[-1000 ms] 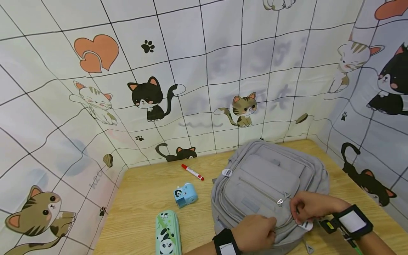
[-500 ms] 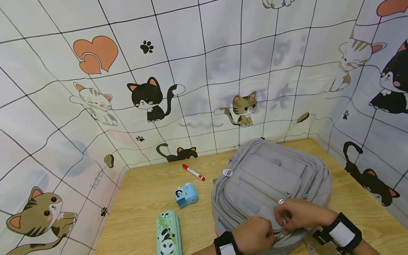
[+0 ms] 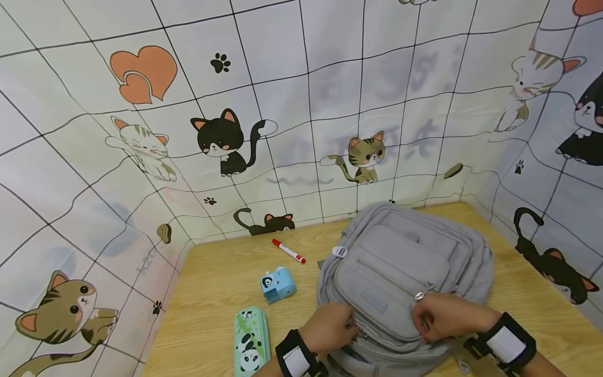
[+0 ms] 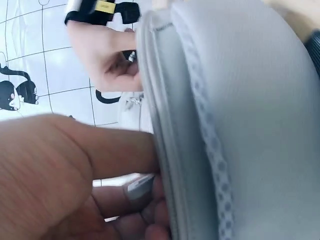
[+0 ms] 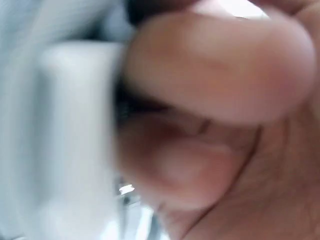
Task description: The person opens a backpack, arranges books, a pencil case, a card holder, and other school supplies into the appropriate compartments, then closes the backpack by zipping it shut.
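Observation:
A grey backpack (image 3: 400, 251) lies on its back on the wooden table, its front pockets facing up. At its near left edge my left hand (image 3: 328, 327) pinches a zipper pull, mostly hidden by the fingers. The left wrist view shows a gap in the bag beside this hand, with a zipper edge (image 4: 162, 115) and a dotted mesh strip (image 4: 205, 120). My right hand (image 3: 445, 317) grips the bag's near right edge with curled thumb and fingers. Close up in the right wrist view, its fingers (image 5: 215, 65) press at pale fabric, blurred.
Left of the bag lie a green panda pencil case (image 3: 252, 343), a light blue panda sharpener-like device (image 3: 278, 284) and a red-capped white marker (image 3: 288, 251). A cat-print cloth (image 3: 264, 78) hangs behind the table (image 3: 212, 283) and along both sides.
My left hand has slid left along the bag's near edge, and a gap shows there. My right hand came left off the side buckle to the near edge. The view has shifted slightly.

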{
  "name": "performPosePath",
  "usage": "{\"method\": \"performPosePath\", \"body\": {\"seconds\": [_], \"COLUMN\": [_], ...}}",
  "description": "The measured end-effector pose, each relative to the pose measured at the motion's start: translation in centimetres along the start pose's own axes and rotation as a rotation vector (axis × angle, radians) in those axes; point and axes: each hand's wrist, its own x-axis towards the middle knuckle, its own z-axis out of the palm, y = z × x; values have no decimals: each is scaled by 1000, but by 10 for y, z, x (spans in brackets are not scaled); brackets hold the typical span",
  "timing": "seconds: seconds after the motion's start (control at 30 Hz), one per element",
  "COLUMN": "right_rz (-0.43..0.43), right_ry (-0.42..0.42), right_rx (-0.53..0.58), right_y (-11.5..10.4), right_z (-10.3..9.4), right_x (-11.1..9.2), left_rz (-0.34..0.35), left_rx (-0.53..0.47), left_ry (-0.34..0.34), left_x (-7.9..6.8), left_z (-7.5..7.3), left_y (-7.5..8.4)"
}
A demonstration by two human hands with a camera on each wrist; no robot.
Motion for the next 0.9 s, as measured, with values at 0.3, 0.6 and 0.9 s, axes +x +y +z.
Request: {"method": "performPosePath", "body": {"seconds": [0.3, 0.6, 0.9], "right_rz": [-54, 13, -110], "right_ry": [81, 144, 35], "right_rx": [-233, -360, -162], "right_y": [-37, -39, -35], "right_z": [20, 27, 16], "right_x": [27, 31, 31], "left_rz": [81, 72, 112], "left_rx": [138, 51, 39], "left_ry": [-30, 63, 94], "left_x": [6, 14, 23], "left_z": [8, -10, -27], "left_y": [-2, -26, -48]}}
